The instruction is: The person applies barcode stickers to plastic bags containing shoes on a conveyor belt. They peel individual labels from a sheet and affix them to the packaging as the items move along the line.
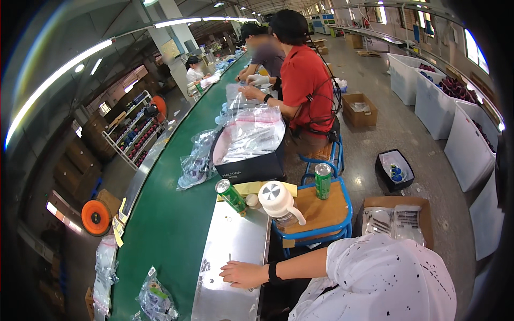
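My right hand (244, 274) rests palm down on the bare metal plate (230, 235) beside the green conveyor belt. Its fingers stretch toward the belt and it holds nothing. A black band (274, 273) circles the wrist. Just beyond the fingers, a short thin mark or pin (231, 257) shows on the plate; I cannot tell which. At the plate's far end stand a green can (230, 195) and a white-lidded jug (277, 200) with a handle. My left hand is out of view.
The green belt (166, 214) carries bagged items (156, 297) and a dark box of clear plastic bags (249, 166). A blue-framed stool (326, 208) holds another green can (323, 181). Beyond sits a person in red (308, 80). Cartons (399, 203) and white bins (460, 144) stand right.
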The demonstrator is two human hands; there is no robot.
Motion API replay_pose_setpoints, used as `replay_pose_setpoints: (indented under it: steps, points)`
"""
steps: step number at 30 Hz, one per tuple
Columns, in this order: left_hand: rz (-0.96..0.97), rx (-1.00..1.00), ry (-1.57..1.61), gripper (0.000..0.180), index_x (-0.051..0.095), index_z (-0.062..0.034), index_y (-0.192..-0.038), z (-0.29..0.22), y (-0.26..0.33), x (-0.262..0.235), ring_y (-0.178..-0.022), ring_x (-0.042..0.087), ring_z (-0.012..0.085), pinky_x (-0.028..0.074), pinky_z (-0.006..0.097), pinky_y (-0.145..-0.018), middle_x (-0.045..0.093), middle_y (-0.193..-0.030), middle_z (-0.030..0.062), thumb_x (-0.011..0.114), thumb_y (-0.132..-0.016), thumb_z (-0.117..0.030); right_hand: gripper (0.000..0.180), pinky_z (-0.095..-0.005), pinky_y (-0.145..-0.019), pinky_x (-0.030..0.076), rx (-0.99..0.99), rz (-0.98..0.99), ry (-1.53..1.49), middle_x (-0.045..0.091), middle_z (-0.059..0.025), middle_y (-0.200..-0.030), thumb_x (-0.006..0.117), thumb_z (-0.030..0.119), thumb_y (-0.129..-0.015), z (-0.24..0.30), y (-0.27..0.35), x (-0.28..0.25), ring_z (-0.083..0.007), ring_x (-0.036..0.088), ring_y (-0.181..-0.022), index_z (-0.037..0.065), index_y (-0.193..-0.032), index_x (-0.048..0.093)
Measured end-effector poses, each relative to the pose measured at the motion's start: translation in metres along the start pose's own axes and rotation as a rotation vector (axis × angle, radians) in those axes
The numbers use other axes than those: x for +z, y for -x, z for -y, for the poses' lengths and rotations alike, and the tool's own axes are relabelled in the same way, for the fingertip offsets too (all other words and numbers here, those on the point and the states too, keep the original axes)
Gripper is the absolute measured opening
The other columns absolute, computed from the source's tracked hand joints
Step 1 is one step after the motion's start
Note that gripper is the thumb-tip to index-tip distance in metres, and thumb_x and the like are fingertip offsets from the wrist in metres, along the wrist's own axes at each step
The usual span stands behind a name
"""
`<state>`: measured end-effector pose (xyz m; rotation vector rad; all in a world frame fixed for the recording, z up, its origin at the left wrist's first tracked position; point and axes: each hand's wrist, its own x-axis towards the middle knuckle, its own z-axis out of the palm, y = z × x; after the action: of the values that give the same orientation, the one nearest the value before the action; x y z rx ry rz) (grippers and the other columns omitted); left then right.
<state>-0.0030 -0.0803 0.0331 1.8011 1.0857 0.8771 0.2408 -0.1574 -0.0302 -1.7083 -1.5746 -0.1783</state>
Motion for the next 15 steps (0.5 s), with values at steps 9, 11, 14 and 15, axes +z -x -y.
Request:
replay_pose_setpoints:
  steps: [9,11,14,15]
  points:
    - [0.031,0.019,0.056,0.030,0.057,0.0079,-0.109,-0.002,-0.001,-0.011,-0.094,0.056,0.0289,0.043,0.035,-0.086,0.060,-0.104,0.0205,0.049,-0.092,-0.016,0.023,-0.0411,-0.102,0.032,0.037,0.086,0.030,0.054,-0.0147,-0.118,0.055,0.017,-0.084,0.004,-0.002,-0.001,-0.0312,0.043,-0.119,0.000,-0.098,0.058]
    - [0.028,0.008,0.057,0.029,0.057,0.0075,-0.108,-0.005,0.001,-0.010,-0.093,0.056,0.0285,0.043,0.034,-0.085,0.061,-0.103,0.0201,0.049,-0.091,-0.015,0.023,-0.0409,-0.102,0.032,0.043,0.085,0.030,0.054,-0.0144,-0.118,0.055,0.018,-0.085,0.002,0.000,0.000,-0.0312,0.043,-0.120,0.000,-0.099,0.058]
    - [0.002,-0.008,0.091,0.029,0.058,0.0072,-0.108,-0.007,0.002,-0.010,-0.092,0.057,0.0272,0.044,0.034,-0.084,0.061,-0.101,0.0191,0.050,-0.091,-0.015,0.022,-0.0409,-0.102,0.032,0.036,0.091,0.032,0.054,-0.0142,-0.118,0.054,0.018,-0.085,0.000,-0.001,0.002,-0.0309,0.043,-0.120,0.001,-0.099,0.058]
    - [0.001,-0.025,0.108,0.029,0.058,0.0071,-0.108,-0.006,0.001,-0.010,-0.091,0.057,0.0268,0.044,0.033,-0.084,0.061,-0.101,0.0188,0.050,-0.091,-0.015,0.022,-0.0410,-0.102,0.032,0.035,0.092,0.033,0.054,-0.0142,-0.118,0.054,0.018,-0.085,0.001,-0.003,0.001,-0.0309,0.043,-0.120,0.001,-0.099,0.058]
